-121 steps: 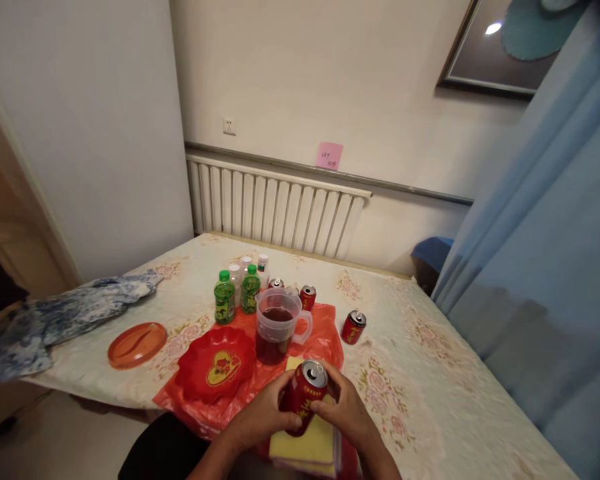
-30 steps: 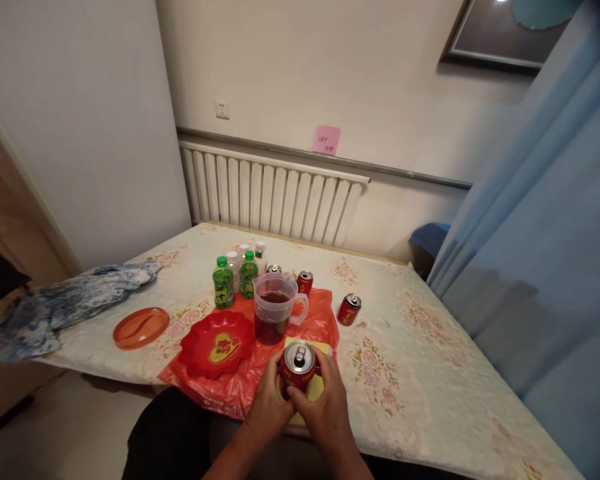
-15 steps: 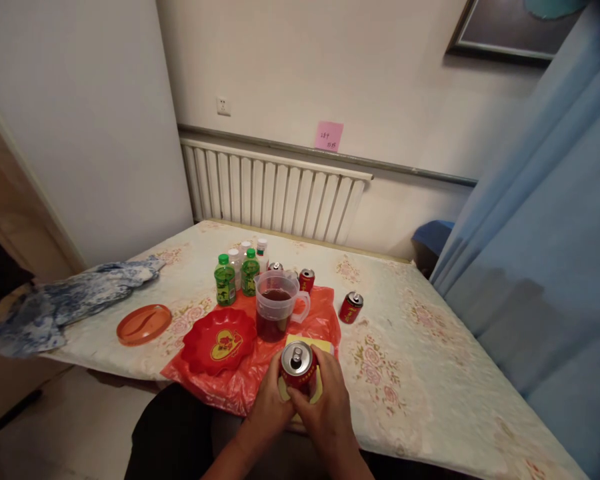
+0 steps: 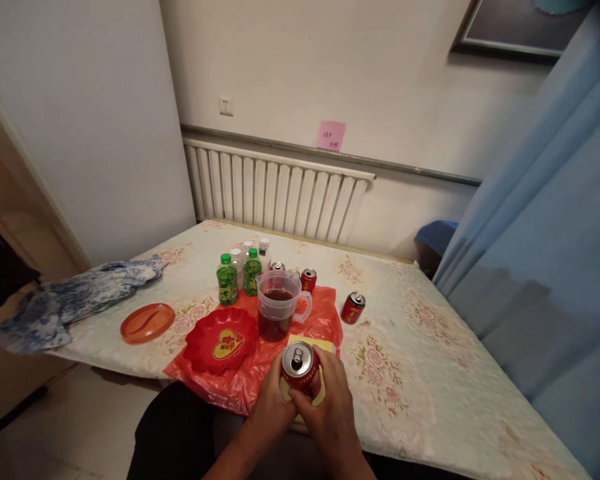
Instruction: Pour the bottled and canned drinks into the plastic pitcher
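Observation:
Between my left hand and my right hand is a red drink can, upright, its silver top facing me and its mouth hole opened. Fingers of both hands are wrapped round its sides. Under and behind it lies a yellow pad or cloth, partly hidden by the can and hands. Just beyond stands a clear plastic measuring jug holding dark brown liquid, its handle to the right. A red scalloped plate with a yellow heart print sits left of the jug, on a red plastic bag.
Green-capped bottles and white-capped bottles stand behind the plate. One red can stands to the right; other cans are behind the jug. An orange lid and a blue-white cloth lie left on the flowered tablecloth.
The view has shifted very slightly. Both hands stay round the can, and nothing on the table has visibly moved.

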